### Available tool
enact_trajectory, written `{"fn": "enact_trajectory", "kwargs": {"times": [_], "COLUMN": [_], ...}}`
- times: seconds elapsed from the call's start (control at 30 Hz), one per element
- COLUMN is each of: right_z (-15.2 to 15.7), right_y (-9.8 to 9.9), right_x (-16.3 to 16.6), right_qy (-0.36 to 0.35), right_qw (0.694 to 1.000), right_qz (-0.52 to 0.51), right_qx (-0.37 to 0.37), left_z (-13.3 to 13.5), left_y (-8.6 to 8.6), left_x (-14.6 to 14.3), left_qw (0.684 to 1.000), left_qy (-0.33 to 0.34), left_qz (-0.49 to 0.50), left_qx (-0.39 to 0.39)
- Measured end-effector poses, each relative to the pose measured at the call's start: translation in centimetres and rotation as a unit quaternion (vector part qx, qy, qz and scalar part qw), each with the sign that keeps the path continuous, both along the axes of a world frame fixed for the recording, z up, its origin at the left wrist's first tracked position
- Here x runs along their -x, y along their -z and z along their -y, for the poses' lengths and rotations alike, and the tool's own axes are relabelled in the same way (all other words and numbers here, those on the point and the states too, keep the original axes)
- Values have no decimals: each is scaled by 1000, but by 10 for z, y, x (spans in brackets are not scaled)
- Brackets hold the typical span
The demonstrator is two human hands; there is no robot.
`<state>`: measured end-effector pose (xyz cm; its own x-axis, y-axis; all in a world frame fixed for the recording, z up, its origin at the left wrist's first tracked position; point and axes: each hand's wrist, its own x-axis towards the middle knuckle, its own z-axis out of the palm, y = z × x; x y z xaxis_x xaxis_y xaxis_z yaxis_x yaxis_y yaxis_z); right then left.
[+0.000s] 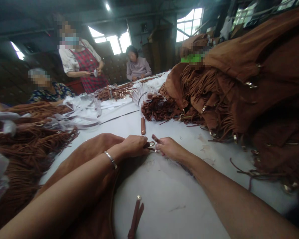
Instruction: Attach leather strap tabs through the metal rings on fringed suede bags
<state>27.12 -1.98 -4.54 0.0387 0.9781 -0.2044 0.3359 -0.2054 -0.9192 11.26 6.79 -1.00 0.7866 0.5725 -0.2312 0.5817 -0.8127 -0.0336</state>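
"Two hands reach to twelve o'clock, your left hand (136, 146) and right hand (168, 148) close together. What's in them?"

"Your left pinches a metal ring (153, 143), poking out at its three o'clock. Your right pinches a brown strap (154, 137), at its ten o'clock. Big brown cloth (89, 146) lies under your left arm (72, 189)."

Left hand (137, 145) and right hand (169, 148) are side by side over the table (164, 192), ring (151, 144) at the left's fingertips, strap end (154, 137) in the right. Bag piece (89, 154) under the left wrist, fringe heap (27, 146) further left, bag pile (224, 89) off right. Tab (143, 126) just past the left, strap bundle (154, 108) behind it.
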Motion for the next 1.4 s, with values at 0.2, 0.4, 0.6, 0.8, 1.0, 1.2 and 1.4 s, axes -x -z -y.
{"fn": "enact_trajectory", "kwargs": {"times": [0.2, 0.4, 0.6, 0.8, 1.0, 1.2, 1.4], "right_z": [8, 22, 24, 21, 20, 29, 29], "right_y": [-13, -17, -18, -14, -10, -17, -19], "right_x": [9, 24, 31, 29, 26, 37, 31], "right_qy": [33, -82, -98, -118, -150, -214, -198], "right_qw": [996, 970, 951, 945, 954, 945, 934], "right_qz": [-89, -226, -283, -298, -259, -245, -298], "right_qx": [-3, 28, 75, 66, 7, 17, 16], "left_z": [50, 67, 76, 81, 76, 68, 63], "left_y": [16, 22, 25, 31, -2, -32, -20], "left_x": [28, 45, 49, 47, 57, 80, 80], "left_qw": [979, 941, 917, 909, 971, 980, 967], "left_qy": [-47, -57, -41, -25, 14, 111, 121], "left_qz": [68, 120, 156, 174, 153, 166, 222], "left_qx": [-187, -311, -364, -378, -182, 10, -1]}}
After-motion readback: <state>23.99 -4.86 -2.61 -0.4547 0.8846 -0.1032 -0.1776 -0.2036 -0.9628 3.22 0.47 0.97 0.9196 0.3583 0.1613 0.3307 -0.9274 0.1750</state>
